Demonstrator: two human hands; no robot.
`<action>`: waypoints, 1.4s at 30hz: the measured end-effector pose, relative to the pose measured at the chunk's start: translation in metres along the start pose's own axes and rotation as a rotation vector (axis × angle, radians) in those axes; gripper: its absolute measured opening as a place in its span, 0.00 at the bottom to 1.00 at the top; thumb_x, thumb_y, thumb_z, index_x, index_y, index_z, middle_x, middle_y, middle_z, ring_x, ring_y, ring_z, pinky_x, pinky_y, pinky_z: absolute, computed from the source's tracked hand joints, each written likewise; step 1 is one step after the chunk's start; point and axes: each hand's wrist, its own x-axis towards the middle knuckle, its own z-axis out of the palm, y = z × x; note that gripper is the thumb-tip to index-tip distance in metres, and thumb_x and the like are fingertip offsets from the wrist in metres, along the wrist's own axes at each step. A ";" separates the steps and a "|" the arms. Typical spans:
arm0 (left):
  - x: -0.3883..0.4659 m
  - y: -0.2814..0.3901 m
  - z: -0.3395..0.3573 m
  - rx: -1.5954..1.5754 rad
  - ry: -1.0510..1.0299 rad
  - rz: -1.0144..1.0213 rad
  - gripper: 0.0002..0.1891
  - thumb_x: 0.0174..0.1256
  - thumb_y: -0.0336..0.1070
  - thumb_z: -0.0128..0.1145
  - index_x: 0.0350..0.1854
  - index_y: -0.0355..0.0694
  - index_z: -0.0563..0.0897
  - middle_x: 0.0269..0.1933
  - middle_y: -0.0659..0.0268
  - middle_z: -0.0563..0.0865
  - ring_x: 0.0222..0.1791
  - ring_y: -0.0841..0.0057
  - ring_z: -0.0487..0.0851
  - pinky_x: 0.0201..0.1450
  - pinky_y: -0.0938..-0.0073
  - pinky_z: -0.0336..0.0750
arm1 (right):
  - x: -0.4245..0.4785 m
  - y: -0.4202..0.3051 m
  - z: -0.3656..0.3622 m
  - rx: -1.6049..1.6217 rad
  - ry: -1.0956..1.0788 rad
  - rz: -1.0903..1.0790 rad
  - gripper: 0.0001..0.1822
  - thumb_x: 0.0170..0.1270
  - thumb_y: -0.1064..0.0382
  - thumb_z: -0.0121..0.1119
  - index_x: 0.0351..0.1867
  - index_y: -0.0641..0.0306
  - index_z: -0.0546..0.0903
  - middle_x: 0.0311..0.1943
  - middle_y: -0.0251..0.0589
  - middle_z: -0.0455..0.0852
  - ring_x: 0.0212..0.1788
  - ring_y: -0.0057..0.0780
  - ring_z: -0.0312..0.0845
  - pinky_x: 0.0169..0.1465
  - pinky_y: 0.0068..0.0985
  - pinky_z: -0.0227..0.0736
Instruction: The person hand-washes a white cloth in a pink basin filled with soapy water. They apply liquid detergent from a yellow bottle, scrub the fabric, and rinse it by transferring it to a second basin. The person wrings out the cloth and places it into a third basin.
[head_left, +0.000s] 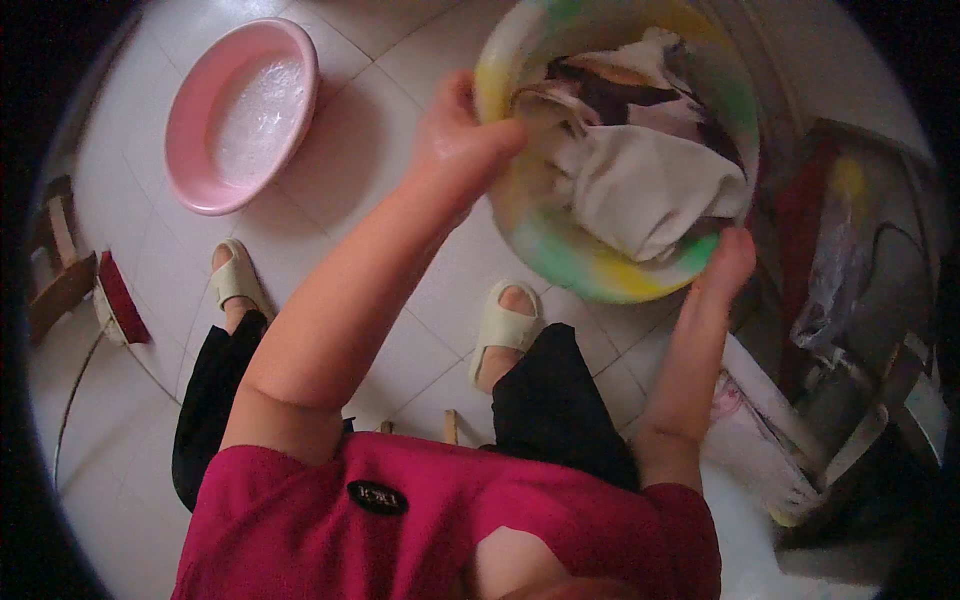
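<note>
A basin (536, 259) mottled in green, yellow and white is held up in front of me, a little to my right. My left hand (469, 139) grips its left rim, thumb over the edge. Near the front right of the rim, my right hand (731, 259) grips it too, with the fingers partly hidden. Inside lie crumpled cloths: a cream-white fabric (652, 180) in front and a dark-and-pale patterned fabric (622, 94) behind. To the left, a pink basin (184, 142) stands on the floor with foamy, whitish water (262, 112) in it.
The floor is pale tile (420, 360). My feet in cream slides (506, 322) are below the held basin. At right are a clear plastic bag (829, 277) and a pale, long box-like thing (757, 442). A wooden piece of furniture (64, 292) stands at far left.
</note>
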 end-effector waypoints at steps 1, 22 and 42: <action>-0.005 0.000 -0.012 0.010 0.019 0.021 0.27 0.48 0.28 0.59 0.55 0.30 0.71 0.48 0.56 0.80 0.47 0.68 0.80 0.52 0.70 0.75 | -0.011 -0.003 0.006 -0.040 -0.035 -0.013 0.08 0.56 0.70 0.53 0.36 0.69 0.80 0.30 0.35 0.80 0.31 0.26 0.74 0.35 0.26 0.69; -0.061 -0.092 -0.256 0.441 0.525 -0.053 0.19 0.49 0.33 0.61 0.44 0.31 0.76 0.40 0.61 0.82 0.39 0.74 0.80 0.46 0.74 0.75 | -0.133 0.031 0.169 0.182 -0.814 0.168 0.13 0.59 0.67 0.65 0.42 0.71 0.78 0.34 0.39 0.86 0.35 0.21 0.81 0.39 0.23 0.76; -0.019 -0.096 -0.163 1.369 -0.131 0.129 0.55 0.42 0.47 0.74 0.75 0.56 0.54 0.76 0.48 0.48 0.75 0.49 0.51 0.70 0.42 0.56 | -0.149 -0.033 0.235 -0.579 -1.065 -0.875 0.52 0.46 0.46 0.73 0.72 0.57 0.58 0.72 0.58 0.53 0.72 0.56 0.51 0.71 0.44 0.55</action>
